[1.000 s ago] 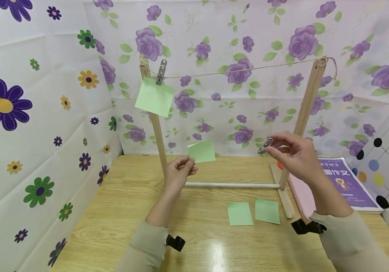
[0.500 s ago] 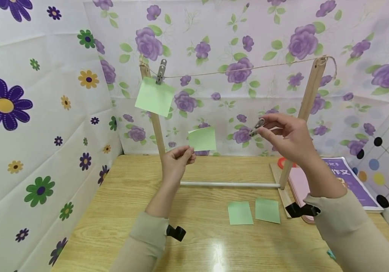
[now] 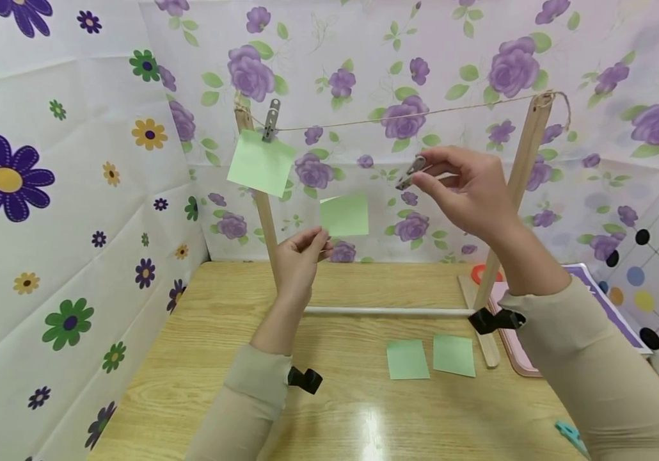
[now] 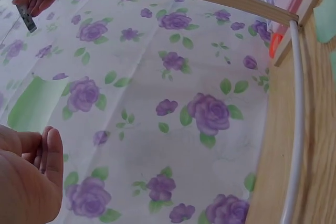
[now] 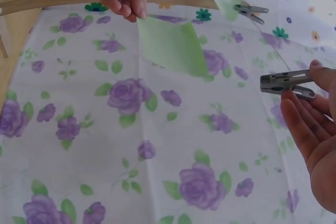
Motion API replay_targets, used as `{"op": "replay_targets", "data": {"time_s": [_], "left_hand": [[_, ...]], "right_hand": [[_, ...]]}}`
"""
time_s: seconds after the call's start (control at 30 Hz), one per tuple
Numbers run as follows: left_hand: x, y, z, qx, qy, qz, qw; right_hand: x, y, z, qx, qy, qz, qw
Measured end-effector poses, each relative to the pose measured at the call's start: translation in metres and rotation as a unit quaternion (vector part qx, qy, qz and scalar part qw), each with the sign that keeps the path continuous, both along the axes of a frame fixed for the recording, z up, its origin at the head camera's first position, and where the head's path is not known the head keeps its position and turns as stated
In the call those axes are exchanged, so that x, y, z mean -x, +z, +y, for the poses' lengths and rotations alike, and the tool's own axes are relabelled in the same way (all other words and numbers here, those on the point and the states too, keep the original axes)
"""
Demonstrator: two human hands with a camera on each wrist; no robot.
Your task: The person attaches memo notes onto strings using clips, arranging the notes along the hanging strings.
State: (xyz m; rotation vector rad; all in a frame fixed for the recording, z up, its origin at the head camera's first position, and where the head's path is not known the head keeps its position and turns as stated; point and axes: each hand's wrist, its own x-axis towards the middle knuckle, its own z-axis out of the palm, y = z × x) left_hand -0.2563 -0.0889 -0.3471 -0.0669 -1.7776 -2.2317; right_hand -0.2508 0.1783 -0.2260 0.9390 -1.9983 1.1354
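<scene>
My left hand (image 3: 301, 262) pinches a green sticky note (image 3: 345, 216) by its lower left corner, below the string (image 3: 358, 125). In the right wrist view the note (image 5: 173, 46) hangs from the thumb and fingertips. My right hand (image 3: 470, 189) holds a grey metal clothespin (image 3: 411, 173) by its handle end, its nose pointing down and left. The right wrist view has that clothespin (image 5: 286, 82) between thumb and fingers, its nose closed. At the string's left end another clothespin (image 3: 271, 120) grips a second green note (image 3: 262, 162).
Two green notes (image 3: 407, 360) lie on the wooden table (image 3: 191, 384). Wooden posts (image 3: 528, 150) carry the string, with a white rod (image 3: 387, 312) low between them. To the right are a pink case (image 3: 516, 349), a purple book (image 3: 606, 307), a red ring (image 3: 486, 274) and a teal object (image 3: 571, 435).
Both hands have risen toward the string, the left with its note. My right hand has also moved left with the clothespin. The hanging note has stayed in place.
</scene>
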Motion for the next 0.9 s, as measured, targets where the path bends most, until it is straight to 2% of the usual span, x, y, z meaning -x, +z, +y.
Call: {"op": "replay_targets", "data": {"time_s": [0.1,0.2,0.3,0.47,0.57,0.77,0.9], "left_hand": [[0.001,0.006,0.002,-0.029,-0.005,0.016,0.9994],[0.002,0.011,0.004,-0.049,-0.009,0.03,0.9983],[0.003,0.016,0.006,-0.062,-0.01,0.038,0.9973],[0.004,0.024,0.009,-0.086,-0.014,0.049,0.995],[0.004,0.029,0.011,-0.101,-0.017,0.054,0.9933],[0.004,0.04,0.014,-0.13,-0.023,0.068,0.9888],[0.005,0.046,0.017,-0.137,-0.016,0.076,0.9874]], "right_hand": [[0.002,0.011,-0.008,-0.007,0.002,0.024,0.9997],[0.004,0.021,-0.014,-0.022,0.0,0.066,0.9976],[0.006,0.03,-0.02,-0.039,-0.006,0.109,0.9933],[0.008,0.047,-0.029,-0.054,0.0,0.155,0.9864],[0.008,0.059,-0.035,-0.06,-0.002,0.186,0.9808],[0.011,0.08,-0.051,-0.058,-0.013,0.261,0.9636],[0.015,0.088,-0.062,-0.06,-0.013,0.285,0.9564]]}}
